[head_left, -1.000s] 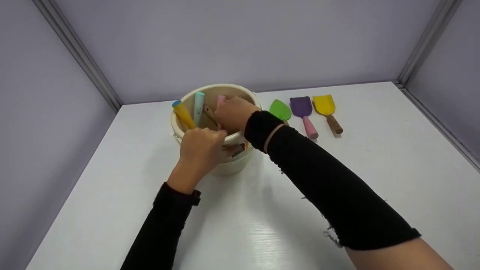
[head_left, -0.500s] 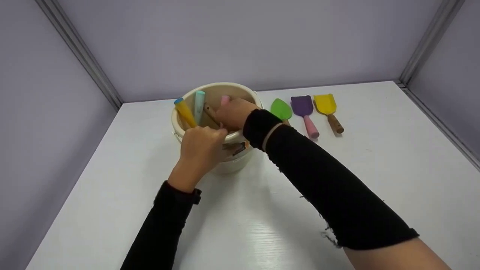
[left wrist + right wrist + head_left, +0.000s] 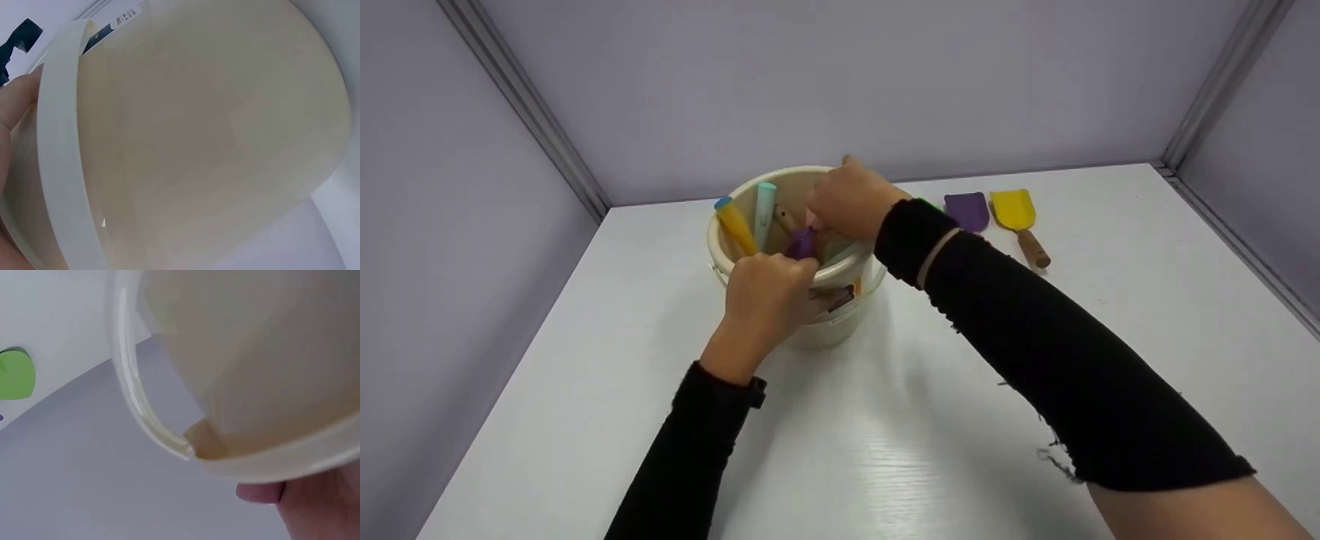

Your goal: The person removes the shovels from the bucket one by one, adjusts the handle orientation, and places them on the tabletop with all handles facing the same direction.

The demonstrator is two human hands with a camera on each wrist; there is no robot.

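My left hand [image 3: 765, 296] grips the near rim of the cream bucket [image 3: 825, 322], which stands on the white table [image 3: 885, 450] toward the far left. My right hand [image 3: 851, 199], fingers curled, reaches into the bucket; I cannot tell what it holds. Inside: yellow handle [image 3: 735, 225], mint handle [image 3: 763, 210], purple piece [image 3: 801, 242]. Right of the bucket: purple shovel [image 3: 967, 210], yellow shovel [image 3: 1014, 214].

Bucket [image 3: 840, 300] carries a sticker label [image 3: 837, 295] on its near wall, dark with an orange edge; print too small to read from the head view. Left wrist view catches the label's [image 3: 125, 15] white corner with a barcode-like strip, characters blurred. No legible text, brand or number anywhere.
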